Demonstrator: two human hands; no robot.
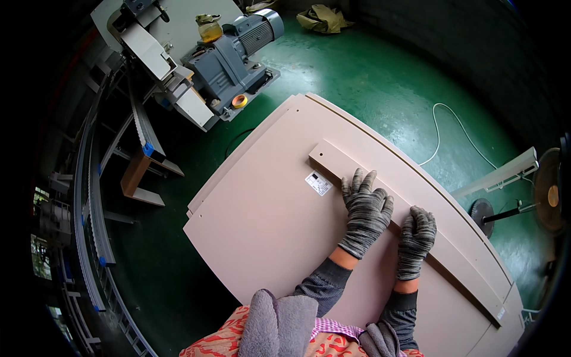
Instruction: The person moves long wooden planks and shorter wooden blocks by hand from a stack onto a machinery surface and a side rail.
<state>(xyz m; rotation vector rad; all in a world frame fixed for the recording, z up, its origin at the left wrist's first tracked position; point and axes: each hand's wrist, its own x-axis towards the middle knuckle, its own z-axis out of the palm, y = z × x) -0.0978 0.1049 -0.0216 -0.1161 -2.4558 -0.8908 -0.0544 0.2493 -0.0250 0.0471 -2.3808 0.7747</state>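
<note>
A long, narrow beige board point(464, 275) lies slantwise on a stack of large beige panels point(256, 196). It has a small hole near its far left end and a small label at the near right end. My left hand point(366, 214), in a grey striped knit glove, rests on the narrow board with its fingers spread. Closer to the board's middle, my right hand point(416, 241) wears the same kind of glove, its fingers curled together over the board; its fingertips are partly hidden. A white printed label point(319, 182) is on the top panel beside the narrow board.
At the far left stands a machine with a grey motor point(256, 35), a jar of yellow liquid point(209, 28) and a tape roll point(239, 101). A roller conveyor point(89, 220) runs along the left. A fan point(547, 187) and a white cable point(437, 131) are on the right, over green floor.
</note>
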